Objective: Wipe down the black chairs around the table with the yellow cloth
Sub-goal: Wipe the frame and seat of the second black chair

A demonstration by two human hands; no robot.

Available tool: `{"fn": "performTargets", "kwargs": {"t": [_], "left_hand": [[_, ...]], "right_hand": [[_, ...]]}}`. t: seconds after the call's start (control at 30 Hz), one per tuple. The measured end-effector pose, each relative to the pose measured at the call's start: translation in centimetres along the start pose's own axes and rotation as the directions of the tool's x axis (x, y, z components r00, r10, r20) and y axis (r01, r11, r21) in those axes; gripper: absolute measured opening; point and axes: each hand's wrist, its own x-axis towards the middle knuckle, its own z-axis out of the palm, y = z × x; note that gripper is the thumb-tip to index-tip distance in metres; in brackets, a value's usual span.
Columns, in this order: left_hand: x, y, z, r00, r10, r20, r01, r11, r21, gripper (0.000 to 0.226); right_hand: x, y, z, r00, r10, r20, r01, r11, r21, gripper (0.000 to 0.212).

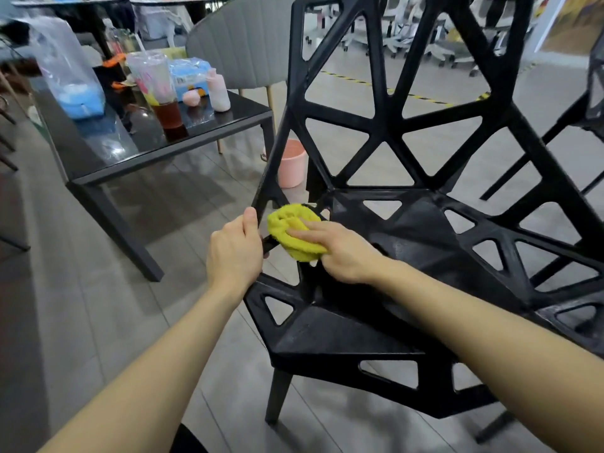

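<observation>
— Step in hand?
— Wiping, by the look of it. Yellow cloth (295,232) bunched up and pressed against the black chair (408,230), right at the seat's left edge where the side frame comes down to meet it.
— Hands?
— Right hand (340,253) laid flat over the cloth, fingers fairly straight, pressing rather than clutching. Left hand (235,253) curled round the chair's side strut just left of the cloth, thumb up along the bar; probably steadying the frame.
— Which way facing?
— Chair upright on its legs, backrest on the far side of the seat, front edge toward the camera and slightly left. Long axis vertical, up the tall latticed back. Cloth only a rounded wad, no clear long axis.
— Progress?
— Hard to judge. Seat panel and open triangular bars all present; no telling which are already clean. A second black chair (595,89) to the right of this one, likely still waiting.
— Next move?
— Likely sweeping the cloth along the strut or inward across the seat. Firm pressure needed, cloth fed around the narrow bars, left grip kept so the chair doesn't slide.
— Surroundings?
— Black table (108,158) to the chair's left, pink bin (292,163) on the floor behind its side frame.
</observation>
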Motion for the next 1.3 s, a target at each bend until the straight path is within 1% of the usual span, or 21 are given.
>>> {"fn": "performTargets", "kwargs": {"t": [0.1, 0.17, 0.23, 0.27, 0.37, 0.4, 0.5, 0.63, 0.67, 0.73, 0.8, 0.83, 0.9, 1.0, 1.07, 1.1, 1.13, 1.2, 1.23, 1.27, 1.3], "left_hand": [[0.1, -0.4, 0.3, 1.000, -0.021, -0.014, 0.021, 1.000, 0.002, 0.074], [0.2, -0.8, 0.6, 0.999, -0.023, -0.029, 0.023, 1.000, 0.008, 0.071], [0.2, -0.9, 0.5, 0.999, 0.000, -0.047, 0.001, 1.000, 0.021, 0.069], [0.1, -0.8, 0.5, 0.999, 0.013, -0.047, -0.012, 0.999, 0.032, 0.069], [0.2, -0.9, 0.5, 0.998, 0.026, -0.065, -0.023, 0.999, 0.035, 0.068], [0.3, -1.0, 0.4, 0.997, 0.031, -0.067, -0.029, 0.999, 0.038, 0.068], [0.5, -1.4, 0.6, 0.998, 0.034, -0.056, -0.031, 0.998, 0.047, 0.069], [0.8, -1.6, 0.6, 0.998, 0.033, -0.045, -0.031, 0.999, 0.038, 0.069], [0.9, -1.4, 0.6, 0.998, 0.039, -0.040, -0.038, 0.999, 0.036, 0.069], [1.2, -1.1, 0.9, 0.998, 0.057, -0.029, -0.056, 0.998, 0.038, 0.070], [1.4, -1.1, 1.2, 0.997, 0.068, -0.024, -0.067, 0.997, 0.027, 0.073], [1.5, -1.1, 1.2, 0.997, 0.066, -0.028, -0.065, 0.998, 0.016, 0.074], [1.7, -1.1, 1.3, 1.000, 0.028, -0.013, -0.028, 1.000, -0.006, 0.072], [1.3, -0.2, 0.8, 0.999, 0.001, 0.053, 0.002, 0.998, -0.060, 0.063], [1.0, 0.2, 0.5, 0.997, 0.027, 0.071, -0.021, 0.997, -0.078, 0.058], [0.9, 0.2, 0.3, 0.996, 0.044, 0.083, -0.038, 0.997, -0.071, 0.058], [0.8, 0.2, 0.3, 0.995, 0.061, 0.081, -0.056, 0.996, -0.069, 0.059], [0.1, 0.5, -0.3, 0.995, 0.060, 0.076, -0.056, 0.997, -0.049, 0.062], [-0.5, 0.9, -0.5, 0.995, 0.069, 0.076, -0.067, 0.997, -0.024, 0.063], [-1.1, 1.1, -0.5, 0.994, 0.080, 0.069, -0.081, 0.997, 0.002, 0.063], [-1.6, 1.2, -0.5, 0.997, 0.058, 0.049, -0.059, 0.998, 0.010, 0.063]], "right_hand": [[-5.0, 2.9, -1.2, 0.993, 0.071, 0.097, -0.049, 0.976, -0.213, 0.070], [-4.6, 3.9, -1.6, 0.989, 0.081, 0.125, -0.044, 0.960, -0.276, 0.061], [-1.5, 5.1, -1.7, 0.990, 0.080, 0.119, -0.046, 0.964, -0.264, 0.054], [0.4, 5.9, -1.7, 0.991, 0.110, 0.081, -0.083, 0.956, -0.281, 0.054], [5.3, 7.4, -1.0, 0.962, 0.244, -0.121, -0.271, 0.905, -0.327, 0.058], [6.1, 7.4, -0.9, 0.955, 0.261, -0.141, -0.293, 0.901, -0.319, 0.059], [4.9, 9.3, -2.5, 0.957, 0.276, -0.084, -0.287, 0.884, -0.369, 0.056], [-1.6, 17.4, -8.3, 0.853, 0.460, -0.245, -0.522, 0.754, -0.400, 0.056], [-2.7, 18.3, -9.1, 0.839, 0.486, -0.245, -0.544, 0.738, -0.399, 0.058], [-3.3, 16.8, -8.8, 0.824, 0.523, -0.220, -0.565, 0.727, -0.389, 0.059], [-3.5, 12.7, -6.2, 0.845, 0.509, -0.163, -0.531, 0.761, -0.373, 0.068], [-4.0, 9.9, -4.2, 0.881, 0.455, -0.129, -0.468, 0.803, -0.369, 0.072], [-5.1, 3.5, 0.0, 0.955, 0.290, -0.054, -0.290, 0.889, -0.354, 0.070], [-7.9, -4.2, 3.5, 0.989, 0.142, -0.039, -0.147, 0.945, -0.293, 0.063], [-10.9, -5.3, 3.2, 0.997, 0.029, -0.070, -0.048, 0.957, -0.287, 0.057], [-12.5, -4.4, 2.3, 0.997, 0.001, -0.081, -0.024, 0.961, -0.276, 0.052], [-13.9, -2.9, 0.6, 0.996, 0.028, -0.085, -0.049, 0.963, -0.266, 0.048], [-15.8, 1.7, -3.6, 0.971, 0.216, -0.105, -0.237, 0.931, -0.277, 0.050], [-16.3, 4.3, -5.5, 0.931, 0.338, -0.138, -0.365, 0.876, -0.315, 0.058], [-16.7, 6.6, -6.9, 0.870, 0.455, -0.190, -0.493, 0.791, -0.362, 0.068], [-16.9, 8.5, -7.6, 0.812, 0.533, -0.239, -0.583, 0.714, -0.388, 0.075]]}}
